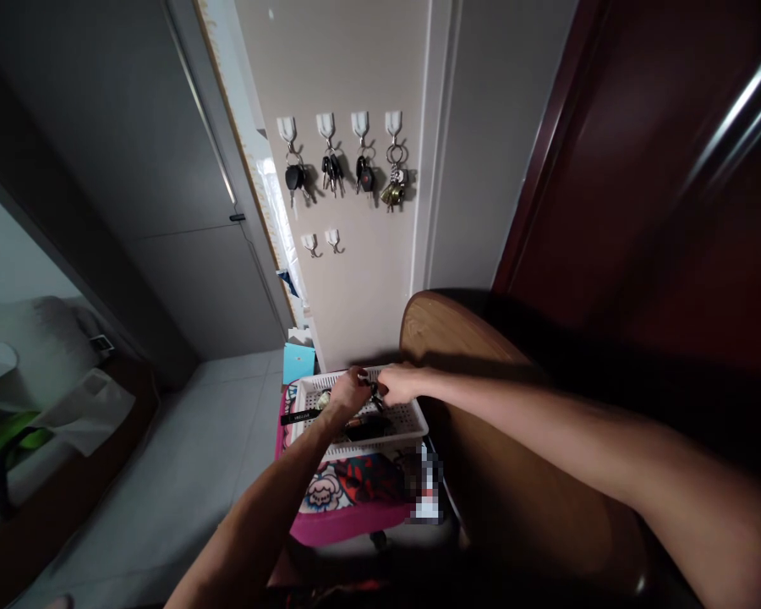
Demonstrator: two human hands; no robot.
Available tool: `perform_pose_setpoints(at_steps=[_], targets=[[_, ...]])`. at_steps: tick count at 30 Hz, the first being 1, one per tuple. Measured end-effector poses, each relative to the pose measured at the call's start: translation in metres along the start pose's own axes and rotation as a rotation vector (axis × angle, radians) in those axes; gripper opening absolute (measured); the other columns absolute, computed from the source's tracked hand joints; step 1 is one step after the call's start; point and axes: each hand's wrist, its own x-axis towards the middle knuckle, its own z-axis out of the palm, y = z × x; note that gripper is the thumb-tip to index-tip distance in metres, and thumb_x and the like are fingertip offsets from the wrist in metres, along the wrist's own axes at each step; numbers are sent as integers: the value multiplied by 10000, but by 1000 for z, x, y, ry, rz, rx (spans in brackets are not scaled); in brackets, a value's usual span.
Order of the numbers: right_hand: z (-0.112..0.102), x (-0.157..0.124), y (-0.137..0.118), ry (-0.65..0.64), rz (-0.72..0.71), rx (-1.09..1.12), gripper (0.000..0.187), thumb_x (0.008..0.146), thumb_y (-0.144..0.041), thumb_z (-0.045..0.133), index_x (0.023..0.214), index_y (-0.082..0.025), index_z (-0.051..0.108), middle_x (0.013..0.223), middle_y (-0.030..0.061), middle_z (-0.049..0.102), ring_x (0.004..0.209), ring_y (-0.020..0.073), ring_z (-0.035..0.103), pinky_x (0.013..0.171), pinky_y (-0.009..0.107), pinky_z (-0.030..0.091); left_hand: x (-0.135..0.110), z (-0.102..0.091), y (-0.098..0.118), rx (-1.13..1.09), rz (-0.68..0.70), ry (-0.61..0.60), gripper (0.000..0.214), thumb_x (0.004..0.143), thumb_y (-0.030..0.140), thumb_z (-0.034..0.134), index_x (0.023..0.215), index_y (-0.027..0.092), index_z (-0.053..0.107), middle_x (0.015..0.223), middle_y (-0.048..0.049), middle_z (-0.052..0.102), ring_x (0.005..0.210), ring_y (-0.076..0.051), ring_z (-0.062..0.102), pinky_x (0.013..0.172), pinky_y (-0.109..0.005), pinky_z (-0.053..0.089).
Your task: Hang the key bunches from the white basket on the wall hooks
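1. Bunches of metal and black-headed keys (333, 172) hang from all four white upper hooks (325, 127) on the beige panel, so that row looks done.
2. Two smaller white lower hooks (333, 240) carry no keys; they seem to be what is left.
3. A shallow white perforated plastic basket (380, 445) sits near, below the panel, on a pink-edged seat with a cartoon print (330, 529).
4. Inside it, a long dark item (366, 427) lies towards the near side and a pale roundish piece (324, 397) at left; a black strap with white marking (301, 417) crosses the left rim.
5. The left hand (352, 389) and right hand (399, 385), fingers curled, meet at a small dark key bunch (375, 393) over the basket; which one grips it cannot be told.
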Motion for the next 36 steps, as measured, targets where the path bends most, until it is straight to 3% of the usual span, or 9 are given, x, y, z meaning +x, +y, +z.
perform_pose_setpoints(at_steps=[8,13,18,22,25,28,31,36], targets=[[-28,6,12,337,-129,314,327,521,-239,504,840,-177,535,767,6,570,650,103,492,498,164,329,9,-40,14,-410,157,-59,299,511,37,482,793,135,469,462,63,481,428,-52,414,432,-159,308],[-29,5,6,281,-132,415,245,573,-284,466,755,-147,556,624,-8,555,542,81,461,436,161,299,7,-48,23,-547,222,-56,255,501,38,493,735,137,464,480,58,501,443,-48,430,441,-157,315],[-37,1,7,360,-117,363,211,565,-334,481,654,-158,555,547,-21,524,497,77,434,424,173,276,11,-48,20,-693,217,46,222,513,42,474,708,141,438,463,73,485,427,-40,416,449,-158,320],[-38,0,5,420,-174,470,241,538,-304,516,718,-144,523,623,-11,535,547,81,446,462,177,304,10,-51,18,-681,268,17,202,515,58,487,697,138,455,476,66,495,441,-40,423,458,-159,319],[-34,1,4,365,-261,595,266,566,-250,491,804,-130,488,675,-6,535,576,75,450,483,171,319,7,-51,18,-711,308,-19,163,525,95,503,677,139,465,504,57,505,480,-48,447,493,-169,336],[-30,2,4,262,-212,541,178,571,-247,483,698,-127,517,573,-22,505,524,74,425,447,175,296,5,-51,19,-753,303,-39,170,519,109,513,677,141,456,488,61,495,466,-50,444,484,-172,333],[-27,3,4,241,-183,548,152,565,-256,495,650,-132,517,556,-27,490,523,72,413,449,177,290,5,-51,20,-808,276,-6,181,502,110,522,667,139,453,465,69,472,441,-42,423,462,-166,317],[-22,3,-1,198,-264,856,210,597,-188,462,799,-134,435,623,-27,482,542,57,420,482,174,326,4,-53,20,-936,237,37,194,474,131,547,642,139,451,449,78,456,430,-39,421,460,-169,321]])
